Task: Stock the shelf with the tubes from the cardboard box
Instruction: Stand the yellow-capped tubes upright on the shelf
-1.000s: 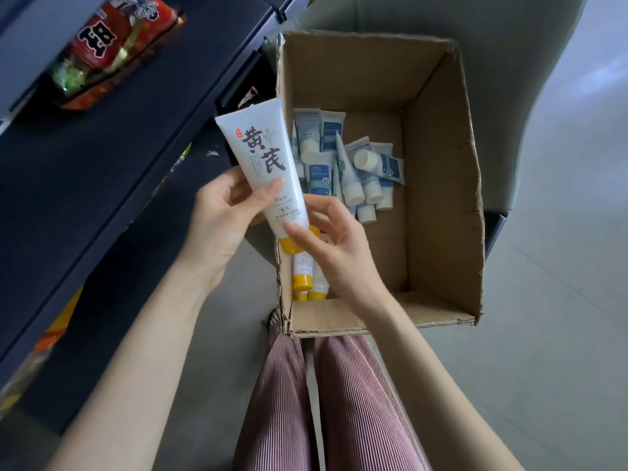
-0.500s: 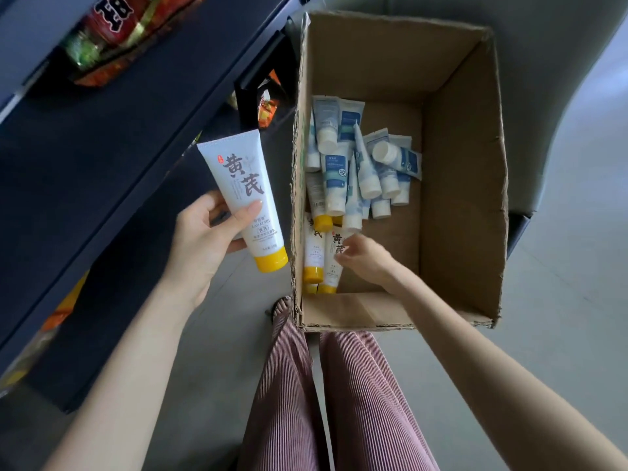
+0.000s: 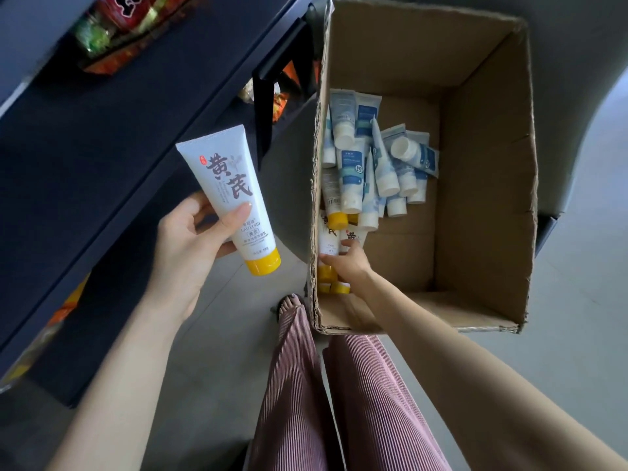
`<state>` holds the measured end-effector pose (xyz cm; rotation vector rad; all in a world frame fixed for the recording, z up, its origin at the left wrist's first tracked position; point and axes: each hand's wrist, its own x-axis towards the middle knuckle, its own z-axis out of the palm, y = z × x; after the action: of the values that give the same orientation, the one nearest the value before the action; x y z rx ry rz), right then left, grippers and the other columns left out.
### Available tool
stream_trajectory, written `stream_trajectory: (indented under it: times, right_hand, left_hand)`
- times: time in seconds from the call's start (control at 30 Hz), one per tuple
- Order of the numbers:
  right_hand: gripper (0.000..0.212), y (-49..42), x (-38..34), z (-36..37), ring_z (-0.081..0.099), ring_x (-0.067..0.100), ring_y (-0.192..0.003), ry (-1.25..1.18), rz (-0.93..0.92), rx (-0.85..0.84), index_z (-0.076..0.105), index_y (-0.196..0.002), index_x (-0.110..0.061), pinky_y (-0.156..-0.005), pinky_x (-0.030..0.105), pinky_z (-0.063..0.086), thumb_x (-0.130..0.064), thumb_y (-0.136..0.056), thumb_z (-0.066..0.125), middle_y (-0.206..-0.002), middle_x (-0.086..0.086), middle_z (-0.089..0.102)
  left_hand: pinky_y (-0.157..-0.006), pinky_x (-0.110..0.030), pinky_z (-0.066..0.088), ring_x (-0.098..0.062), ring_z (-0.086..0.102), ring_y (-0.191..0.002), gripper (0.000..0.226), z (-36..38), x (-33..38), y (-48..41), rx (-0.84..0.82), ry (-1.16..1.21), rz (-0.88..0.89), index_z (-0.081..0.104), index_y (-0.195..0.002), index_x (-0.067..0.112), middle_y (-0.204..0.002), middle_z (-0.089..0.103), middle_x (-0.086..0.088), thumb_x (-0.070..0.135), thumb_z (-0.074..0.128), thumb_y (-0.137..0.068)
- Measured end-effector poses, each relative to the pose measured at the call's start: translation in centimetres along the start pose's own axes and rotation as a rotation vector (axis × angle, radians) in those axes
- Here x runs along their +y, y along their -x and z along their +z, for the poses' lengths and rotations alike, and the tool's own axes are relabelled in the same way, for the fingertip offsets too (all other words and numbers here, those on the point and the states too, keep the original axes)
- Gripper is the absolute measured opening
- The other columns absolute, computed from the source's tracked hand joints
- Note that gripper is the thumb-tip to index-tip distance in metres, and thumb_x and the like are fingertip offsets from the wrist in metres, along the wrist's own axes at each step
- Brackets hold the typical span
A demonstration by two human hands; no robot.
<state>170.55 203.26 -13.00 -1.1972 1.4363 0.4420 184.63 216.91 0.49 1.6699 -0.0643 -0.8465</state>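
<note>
The dark shelf [image 3: 102, 137] is standing at the left, with snack packets [image 3: 112, 25] lying on it near the top of the view. Just to its right the left hand [image 3: 190, 246] is gripping a white yellow-capped tube [image 3: 231, 198]. The thumb is lying across the front, the crimped end is pointing up toward the shelf edge and the cap is hanging down (so this hand is the nearer one for shelving). Further right, the right hand [image 3: 350, 263] is reaching into the near left corner of the cardboard box [image 3: 489, 198]. Its fingers [image 3: 331, 259] are touching the boxed yellow-capped tubes [image 3: 329, 237]; whether they are closing round one I cannot tell. Those tubes are lying lengthwise along the box's left wall, caps toward the person, so the fingers are crossing their long axis. Beyond them blue-and-white tubes [image 3: 373, 164] are lying heaped.
</note>
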Motion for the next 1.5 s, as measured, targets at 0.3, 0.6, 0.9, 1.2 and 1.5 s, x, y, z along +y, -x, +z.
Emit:
stream_trajectory:
  times: [0.3, 0.6, 0.9, 1.2, 1.5]
  right_hand:
    - [0.048, 0.0, -0.5, -0.8, 0.055, 0.019, -0.087, -0.135, 0.153, -0.124, 0.046, -0.127, -0.007, -0.072, 0.033, 0.049, -0.008, -0.084, 0.068, -0.099, 0.005, 0.057]
    - [0.055, 2.7, 1.4, -4.6, 0.062, 0.019, -0.082, -0.248, 0.11, -0.209, 0.044, -0.131, 0.0, -0.059, 0.028, 0.054, 0.003, -0.081, 0.067, -0.101, 0.007, 0.06]
    - [0.045, 9.2, -0.7, -8.3, 0.066, 0.027, -0.101, -0.455, -0.237, -0.188, 0.052, -0.121, -0.014, -0.087, 0.043, 0.055, 0.002, -0.081, 0.066, -0.109, 0.012, 0.068]
    - [0.039, 16.7, -7.1, -10.6, 0.068, 0.028, -0.097, -0.639, -0.478, -0.265, 0.047, -0.118, -0.015, -0.078, 0.04, 0.058, -0.013, -0.083, 0.064, -0.109, 0.012, 0.067]
    - [0.046, 24.3, -14.2, -11.9, 0.068, 0.023, -0.084, -0.704, -0.714, -0.386, 0.05, -0.119, -0.014, -0.067, 0.035, 0.058, -0.023, -0.076, 0.064, -0.103, 0.012, 0.069]
  left_hand:
    - [-0.077, -0.032, 0.058, -0.004, 0.066, -0.09, 0.033, -1.0, -0.8, 0.4, 0.003, 0.027, -0.054, 0.063, -0.101, 0.019, -0.089, 0.07, 0.015, 0.028, 0.066, -0.07]
    - [-0.08, -0.028, 0.054, -0.008, 0.065, -0.089, 0.021, 0.0, 0.4, 0.5, 0.03, 0.305, -0.091, 0.06, -0.104, 0.021, -0.09, 0.068, 0.01, 0.027, 0.057, -0.084]
    - [-0.078, -0.023, 0.054, -0.01, 0.062, -0.098, 0.048, 1.1, 3.5, 2.3, 0.025, 0.434, -0.156, 0.055, -0.129, 0.022, -0.113, 0.064, -0.001, 0.032, 0.06, -0.082]
    - [-0.069, -0.03, 0.058, -0.015, 0.067, -0.088, 0.042, 1.6, 9.8, 5.9, -0.006, 0.584, -0.268, 0.053, -0.131, 0.015, -0.101, 0.067, -0.006, 0.027, 0.056, -0.09]
    - [-0.07, -0.032, 0.06, -0.016, 0.072, -0.082, 0.055, 0.1, 17.8, 9.5, -0.151, 0.671, -0.18, 0.052, -0.132, 0.013, -0.099, 0.072, -0.006, 0.019, 0.06, -0.078]
